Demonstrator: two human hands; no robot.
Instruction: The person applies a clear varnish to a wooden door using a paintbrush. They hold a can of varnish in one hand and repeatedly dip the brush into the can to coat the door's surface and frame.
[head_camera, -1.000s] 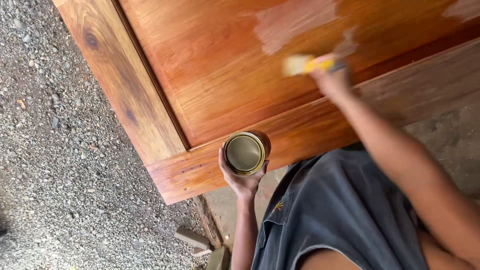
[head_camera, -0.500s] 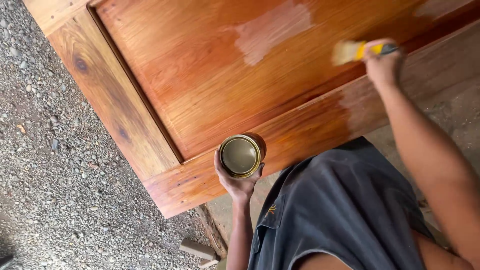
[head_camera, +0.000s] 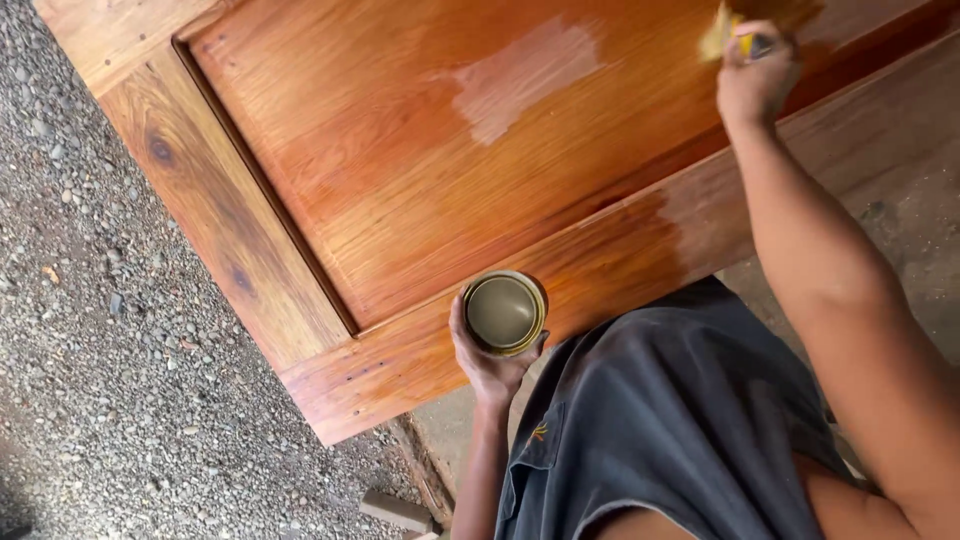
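Holding a small round tin (head_camera: 504, 312) from below, the left hand (head_camera: 487, 360) has its fingers curled up around the tin's side, open mouth facing up and level, probably so the murky liquid inside stays put and stays within reach. Tin sits over the near rail of the wooden door panel (head_camera: 400, 200), just past that rail's lower edge. Right hand (head_camera: 755, 85) is clenched tight around a yellow-handled brush (head_camera: 735, 35), reaching across the panel to its far upper right part; bristles appear to touch the wood, but they are blurred and partly cut by the frame top, so contact not certain. Panel lies flat, glossy orange-brown over most of its face, with a pale dull patch (head_camera: 525, 75) near its upper middle and a lighter unfinished stretch on the near rail to the right of the tin. Gravel ground (head_camera: 110, 400) runs along the panel's left side. Dark grey shorts (head_camera: 680, 430) sit just below the near rail, so the person looks crouched or seated close to the panel. Small block (head_camera: 397, 510) lies on the ground below the panel's corner, kind unclear. Whatever carries the panel is hidden underneath it. Liquid level in tin hard to judge.
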